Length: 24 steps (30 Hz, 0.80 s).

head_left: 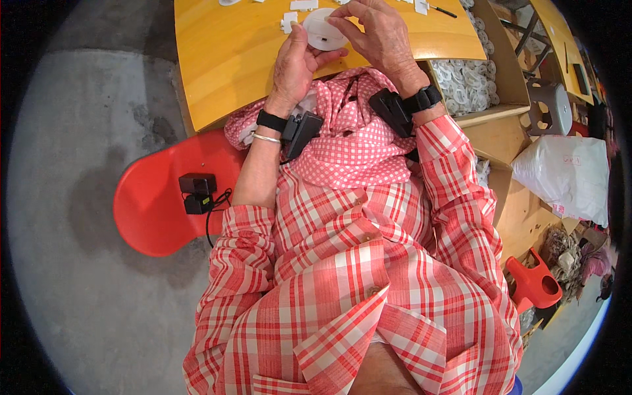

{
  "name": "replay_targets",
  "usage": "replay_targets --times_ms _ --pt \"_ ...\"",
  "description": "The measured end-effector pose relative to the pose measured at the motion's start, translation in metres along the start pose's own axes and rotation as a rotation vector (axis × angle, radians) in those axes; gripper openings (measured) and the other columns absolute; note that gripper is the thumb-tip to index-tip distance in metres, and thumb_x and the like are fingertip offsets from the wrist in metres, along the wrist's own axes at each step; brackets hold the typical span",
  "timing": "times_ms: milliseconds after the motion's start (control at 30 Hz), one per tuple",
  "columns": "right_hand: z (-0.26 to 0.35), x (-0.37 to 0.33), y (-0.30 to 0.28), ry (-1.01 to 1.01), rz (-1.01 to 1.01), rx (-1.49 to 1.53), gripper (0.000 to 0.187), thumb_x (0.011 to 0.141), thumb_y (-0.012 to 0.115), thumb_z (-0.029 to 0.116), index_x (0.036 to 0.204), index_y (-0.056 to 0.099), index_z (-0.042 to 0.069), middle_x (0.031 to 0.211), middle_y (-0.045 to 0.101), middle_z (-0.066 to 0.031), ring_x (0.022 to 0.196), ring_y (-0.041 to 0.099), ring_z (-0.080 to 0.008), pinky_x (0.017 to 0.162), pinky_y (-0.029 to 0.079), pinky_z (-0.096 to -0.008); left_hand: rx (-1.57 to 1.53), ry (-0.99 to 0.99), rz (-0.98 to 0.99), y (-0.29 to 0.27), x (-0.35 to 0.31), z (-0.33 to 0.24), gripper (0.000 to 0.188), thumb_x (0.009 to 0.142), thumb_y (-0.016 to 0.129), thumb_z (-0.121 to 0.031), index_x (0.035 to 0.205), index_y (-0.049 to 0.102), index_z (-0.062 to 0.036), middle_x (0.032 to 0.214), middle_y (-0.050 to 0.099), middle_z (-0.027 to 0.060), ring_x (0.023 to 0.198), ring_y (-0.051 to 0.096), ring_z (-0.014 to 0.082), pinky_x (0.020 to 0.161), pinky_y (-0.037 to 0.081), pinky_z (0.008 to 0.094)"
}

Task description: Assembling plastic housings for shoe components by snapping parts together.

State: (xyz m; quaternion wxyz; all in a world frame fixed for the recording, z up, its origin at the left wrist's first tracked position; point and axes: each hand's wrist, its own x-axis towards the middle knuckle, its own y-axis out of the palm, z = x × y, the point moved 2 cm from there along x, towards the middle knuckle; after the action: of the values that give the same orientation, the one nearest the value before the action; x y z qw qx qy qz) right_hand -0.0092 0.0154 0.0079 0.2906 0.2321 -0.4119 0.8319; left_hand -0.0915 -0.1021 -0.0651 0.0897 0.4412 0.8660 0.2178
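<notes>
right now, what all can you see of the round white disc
The round white disc looks like smooth plastic, with a small dark rectangular mark on its lower half. The left hand supports it over the yellow tabletop, at its left and lower edge; the right hand meets its upper right. Its tilt is unclear.

White disc (323,33) in L hand (293,68), R hand (382,36) prob. at its rim, over yellow tbl (227,62) w/ white pcs (304,5).

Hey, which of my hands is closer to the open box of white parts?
Right. Your right hand is left of the box; your left hand is farther left, holding the white disc.
</notes>
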Motion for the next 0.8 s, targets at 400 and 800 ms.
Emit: replay_targets --times_ms 400,800 --pt "-0.011 -0.001 0.006 0.014 0.028 -0.024 0.008 0.076 0.067 0.009 0.078 0.063 0.003 0.076 0.054 -0.0133 0.071 0.055 -0.0301 0.062 0.045 -0.0362 0.009 -0.013 -0.004 -0.003 0.000 0.004 0.063 0.095 0.026 -0.052 0.126 0.038 0.0018 0.118 0.052 0.0149 0.106 0.056 0.0261 0.091 0.050 0.0391" --pt "-0.018 -0.005 0.011 0.009 0.028 -0.019 0.008 0.075 0.067 0.009 0.078 0.063 0.003 0.076 0.055 -0.0129 0.071 0.055 -0.0298 0.062 0.045 -0.0357 -0.039 -0.037 0.017 -0.009 0.000 0.007 0.052 0.097 0.029 -0.044 0.127 0.037 -0.0019 0.121 0.050 0.0122 0.109 0.054 0.0263 0.090 0.050 0.0398"
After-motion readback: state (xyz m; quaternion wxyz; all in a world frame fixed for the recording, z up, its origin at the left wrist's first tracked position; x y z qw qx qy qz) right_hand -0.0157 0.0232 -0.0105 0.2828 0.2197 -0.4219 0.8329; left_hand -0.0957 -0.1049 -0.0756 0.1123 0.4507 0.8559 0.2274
